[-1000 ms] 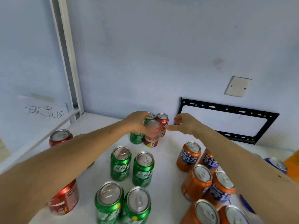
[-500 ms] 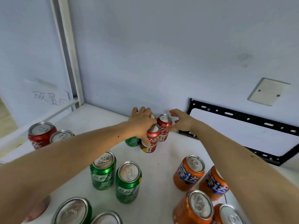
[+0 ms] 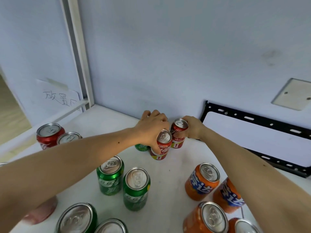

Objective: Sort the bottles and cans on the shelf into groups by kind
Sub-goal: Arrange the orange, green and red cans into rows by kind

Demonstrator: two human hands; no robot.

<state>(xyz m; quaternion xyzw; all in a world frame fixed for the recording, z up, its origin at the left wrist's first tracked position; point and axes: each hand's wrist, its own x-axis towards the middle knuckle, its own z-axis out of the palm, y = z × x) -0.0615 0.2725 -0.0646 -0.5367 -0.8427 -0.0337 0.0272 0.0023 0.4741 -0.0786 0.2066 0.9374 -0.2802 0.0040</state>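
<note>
On the white shelf point(image 3: 107, 125), near the back wall, my left hand point(image 3: 151, 128) grips a red cola can point(image 3: 162, 145) from its left side. Its fingers also reach over a green can point(image 3: 141, 147) that is mostly hidden behind it. Just to the right, my right hand point(image 3: 191, 130) holds a second red cola can point(image 3: 178, 133), thumb across its front. Several green cans point(image 3: 110, 175) stand in the middle foreground. Orange cans point(image 3: 202, 180) are grouped at the right, and two red cans point(image 3: 49, 135) stand at the left.
A white upright post point(image 3: 79, 52) and rail bound the shelf at the left, with a handwritten paper label point(image 3: 58, 96) behind it. A black metal bracket frame point(image 3: 255, 135) leans along the back right wall. A pale can point(image 3: 42, 211) shows blurred under my left forearm.
My right hand has gone from reaching with spread fingers to closing round the rear red can. My left hand stays on the front red can. The view has shifted closer.
</note>
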